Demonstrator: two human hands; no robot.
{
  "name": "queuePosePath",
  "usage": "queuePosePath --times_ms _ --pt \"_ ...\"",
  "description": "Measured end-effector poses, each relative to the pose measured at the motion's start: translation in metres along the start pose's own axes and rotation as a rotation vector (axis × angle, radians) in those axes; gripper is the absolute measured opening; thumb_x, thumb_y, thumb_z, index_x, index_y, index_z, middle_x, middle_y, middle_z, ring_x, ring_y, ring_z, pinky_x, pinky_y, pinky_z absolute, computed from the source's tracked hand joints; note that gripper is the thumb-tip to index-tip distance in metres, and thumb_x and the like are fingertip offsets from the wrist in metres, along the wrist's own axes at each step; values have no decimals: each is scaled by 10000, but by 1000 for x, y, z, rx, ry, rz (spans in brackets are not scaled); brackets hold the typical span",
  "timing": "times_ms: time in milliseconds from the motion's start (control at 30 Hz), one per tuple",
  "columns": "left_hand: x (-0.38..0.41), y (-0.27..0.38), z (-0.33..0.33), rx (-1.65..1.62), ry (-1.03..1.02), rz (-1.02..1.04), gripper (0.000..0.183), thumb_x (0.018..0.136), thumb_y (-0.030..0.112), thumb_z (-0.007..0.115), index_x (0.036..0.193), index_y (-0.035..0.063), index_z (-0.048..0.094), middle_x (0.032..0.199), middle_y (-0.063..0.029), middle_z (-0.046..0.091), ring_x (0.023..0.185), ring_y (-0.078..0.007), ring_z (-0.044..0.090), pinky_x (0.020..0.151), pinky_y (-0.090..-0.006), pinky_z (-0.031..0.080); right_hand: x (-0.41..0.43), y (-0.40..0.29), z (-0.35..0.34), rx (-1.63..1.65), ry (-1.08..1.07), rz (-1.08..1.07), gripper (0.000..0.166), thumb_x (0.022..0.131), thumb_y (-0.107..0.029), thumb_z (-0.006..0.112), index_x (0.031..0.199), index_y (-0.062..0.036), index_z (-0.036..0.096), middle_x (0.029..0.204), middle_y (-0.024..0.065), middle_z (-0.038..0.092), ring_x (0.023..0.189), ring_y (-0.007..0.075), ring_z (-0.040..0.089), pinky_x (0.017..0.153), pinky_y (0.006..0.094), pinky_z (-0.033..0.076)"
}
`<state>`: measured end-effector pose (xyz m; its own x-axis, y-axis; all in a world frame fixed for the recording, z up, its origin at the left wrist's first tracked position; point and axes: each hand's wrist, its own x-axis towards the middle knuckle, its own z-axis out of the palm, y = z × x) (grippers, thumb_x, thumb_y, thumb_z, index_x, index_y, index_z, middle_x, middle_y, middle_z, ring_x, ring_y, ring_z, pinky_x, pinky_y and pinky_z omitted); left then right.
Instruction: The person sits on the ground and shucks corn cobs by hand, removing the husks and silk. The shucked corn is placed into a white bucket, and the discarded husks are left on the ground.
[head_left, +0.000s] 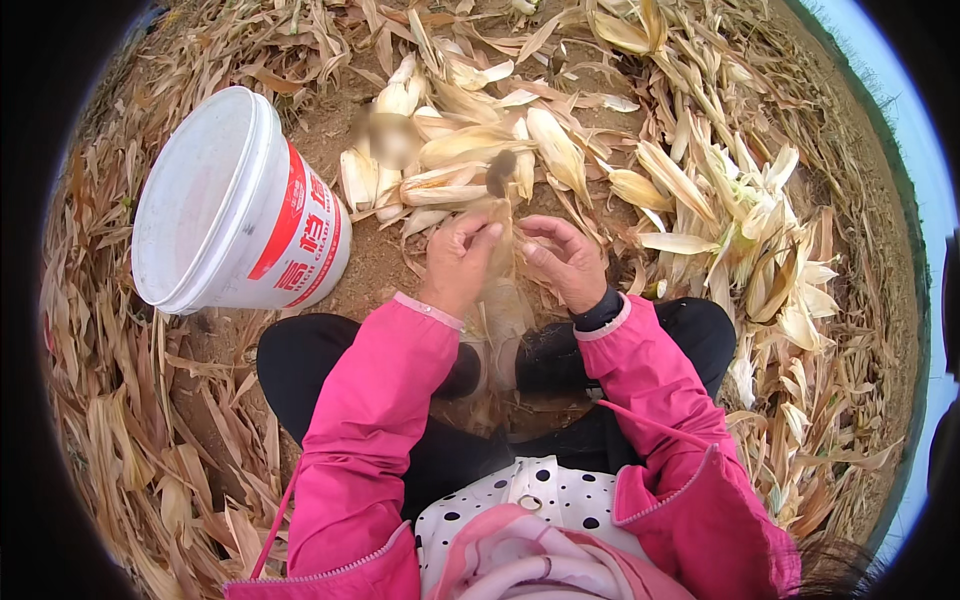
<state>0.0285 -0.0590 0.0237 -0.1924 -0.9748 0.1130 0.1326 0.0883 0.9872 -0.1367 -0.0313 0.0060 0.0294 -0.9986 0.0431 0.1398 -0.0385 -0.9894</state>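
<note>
An ear of corn (504, 289) in its pale dry husk is upright between my hands, with dark silk (500, 174) at its far tip. Its lower part looks blurred above my dark shoes. My left hand (459, 259) grips the husk near the tip, thumb on top. On the other side, my right hand (566, 259) pinches the edge of the same husk between thumb and curled fingers. Just beyond my hands lies a pile of unhusked corn ears (465, 146) on bare soil. A blurred patch covers part of that pile.
A white plastic bucket (202, 217) with red print stands tilted in view at the left; no contents show inside. Stripped husks (757, 217) are heaped at the right. Dry corn leaves and stalks (135, 450) cover the surrounding ground. My bent knees (307, 352) flank the work.
</note>
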Motion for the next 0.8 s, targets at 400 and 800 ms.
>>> queuePosePath --times_ms 400,800 --pt "-2 -13 15 362 -80 166 110 788 43 589 867 -29 614 793 -161 617 720 -269 615 647 -312 471 2 -5 3 -38 114 -132 162 799 -44 660 946 -23 596 835 12 602 768 80 569 687 226 462" --pt "-8 -16 16 225 -14 107 98 758 29 634 827 -36 615 758 -131 620 641 -173 616 576 -272 484 1 -12 6 -228 83 -176 136 794 5 622 916 -18 566 747 -15 539 655 48 464 601 201 402"
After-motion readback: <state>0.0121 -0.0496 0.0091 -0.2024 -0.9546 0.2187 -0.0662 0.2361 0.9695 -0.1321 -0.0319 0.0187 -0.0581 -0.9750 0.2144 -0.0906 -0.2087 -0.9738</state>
